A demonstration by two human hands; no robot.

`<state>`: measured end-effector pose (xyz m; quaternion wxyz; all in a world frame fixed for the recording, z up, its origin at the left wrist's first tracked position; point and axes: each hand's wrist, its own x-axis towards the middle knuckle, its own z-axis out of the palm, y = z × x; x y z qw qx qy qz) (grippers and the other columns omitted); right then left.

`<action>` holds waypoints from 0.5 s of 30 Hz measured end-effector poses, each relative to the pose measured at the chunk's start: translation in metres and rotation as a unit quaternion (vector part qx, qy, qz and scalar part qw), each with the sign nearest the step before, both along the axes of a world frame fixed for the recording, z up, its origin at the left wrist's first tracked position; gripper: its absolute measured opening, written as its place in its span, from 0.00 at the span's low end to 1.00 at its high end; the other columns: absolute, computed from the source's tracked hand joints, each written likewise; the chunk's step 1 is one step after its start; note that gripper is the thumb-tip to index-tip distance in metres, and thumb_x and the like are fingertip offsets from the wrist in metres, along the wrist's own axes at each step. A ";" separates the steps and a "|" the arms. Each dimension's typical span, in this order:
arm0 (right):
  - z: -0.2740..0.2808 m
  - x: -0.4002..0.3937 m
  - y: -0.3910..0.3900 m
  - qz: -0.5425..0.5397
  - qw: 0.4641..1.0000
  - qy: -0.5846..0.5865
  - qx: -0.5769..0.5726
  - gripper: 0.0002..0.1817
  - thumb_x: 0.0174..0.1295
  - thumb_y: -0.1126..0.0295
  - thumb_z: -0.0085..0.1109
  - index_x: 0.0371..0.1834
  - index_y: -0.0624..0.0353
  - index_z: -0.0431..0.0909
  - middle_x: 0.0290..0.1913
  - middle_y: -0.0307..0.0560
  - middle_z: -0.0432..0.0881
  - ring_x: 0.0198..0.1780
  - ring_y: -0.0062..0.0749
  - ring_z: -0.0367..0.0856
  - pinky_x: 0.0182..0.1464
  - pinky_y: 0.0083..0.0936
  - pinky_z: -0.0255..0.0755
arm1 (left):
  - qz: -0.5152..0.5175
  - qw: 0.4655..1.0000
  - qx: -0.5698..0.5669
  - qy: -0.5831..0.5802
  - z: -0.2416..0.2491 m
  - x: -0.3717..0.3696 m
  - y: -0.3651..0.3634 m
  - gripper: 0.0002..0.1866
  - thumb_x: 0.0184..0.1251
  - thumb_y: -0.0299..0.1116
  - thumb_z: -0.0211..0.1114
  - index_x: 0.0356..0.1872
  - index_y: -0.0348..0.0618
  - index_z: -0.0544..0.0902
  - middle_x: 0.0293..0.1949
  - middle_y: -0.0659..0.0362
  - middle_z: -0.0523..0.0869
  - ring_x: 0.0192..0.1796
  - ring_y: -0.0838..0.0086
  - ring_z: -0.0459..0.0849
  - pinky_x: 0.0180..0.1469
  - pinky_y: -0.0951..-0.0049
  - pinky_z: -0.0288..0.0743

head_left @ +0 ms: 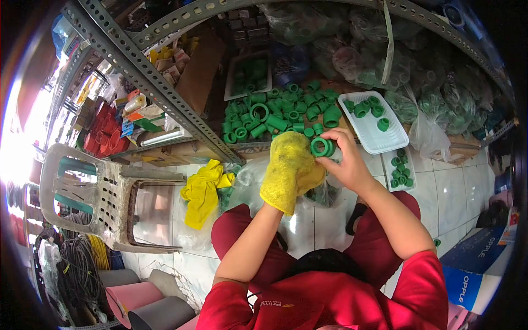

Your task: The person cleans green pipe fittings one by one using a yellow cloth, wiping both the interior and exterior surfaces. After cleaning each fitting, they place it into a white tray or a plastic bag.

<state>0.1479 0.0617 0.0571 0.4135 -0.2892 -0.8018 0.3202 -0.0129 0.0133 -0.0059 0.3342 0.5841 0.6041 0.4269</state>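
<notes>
A green ring-shaped fitting point(321, 147) is held between the thumb and fingers of my right hand point(347, 165). My left hand point(290, 168) is covered by a yellow cloth point(283, 179) and sits right beside the fitting; its fingers are hidden under the cloth. Beyond my hands, a pile of green pipe fittings point(280, 113) lies on the low shelf. To its right, a white tray point(366, 135) holds several green fittings. Below that tray, a second white tray point(410, 179) on the floor holds more small green fittings.
A worn plastic chair point(113, 198) stands at the left. Yellow fabric point(203, 190) lies on plastic bags on the tiled floor. Metal shelf posts point(165, 96) frame the shelf, with bagged fittings point(434, 104) at the right. A blue and white box point(473, 264) sits at the lower right.
</notes>
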 end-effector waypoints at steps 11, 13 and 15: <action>0.003 -0.003 -0.006 0.044 0.993 -0.105 0.027 0.24 0.45 0.76 0.59 0.49 0.59 0.70 0.47 0.51 0.66 0.49 0.44 0.67 0.53 0.29 0.62 | 0.007 0.918 0.245 0.311 0.002 0.008 0.003 0.16 0.51 0.35 0.58 0.41 0.40 0.74 0.43 0.50 0.75 0.50 0.53 0.69 0.54 0.63 0.61; -0.010 -0.005 0.001 0.059 0.991 -0.116 -0.007 0.21 0.48 0.72 0.57 0.49 0.57 0.70 0.47 0.50 0.69 0.46 0.36 0.70 0.49 0.25 0.65 | 0.059 0.929 0.282 0.233 -0.028 0.012 0.001 0.16 0.54 0.35 0.56 0.44 0.40 0.72 0.41 0.54 0.76 0.47 0.59 0.71 0.52 0.65 0.61; 0.000 -0.015 0.008 0.078 0.978 -0.156 -0.116 0.20 0.51 0.69 0.57 0.49 0.56 0.70 0.47 0.48 0.69 0.44 0.31 0.70 0.47 0.23 0.66 | 0.058 0.982 0.167 -0.060 -0.037 0.017 -0.002 0.15 0.56 0.35 0.54 0.44 0.42 0.72 0.42 0.56 0.76 0.47 0.62 0.71 0.52 0.65 0.61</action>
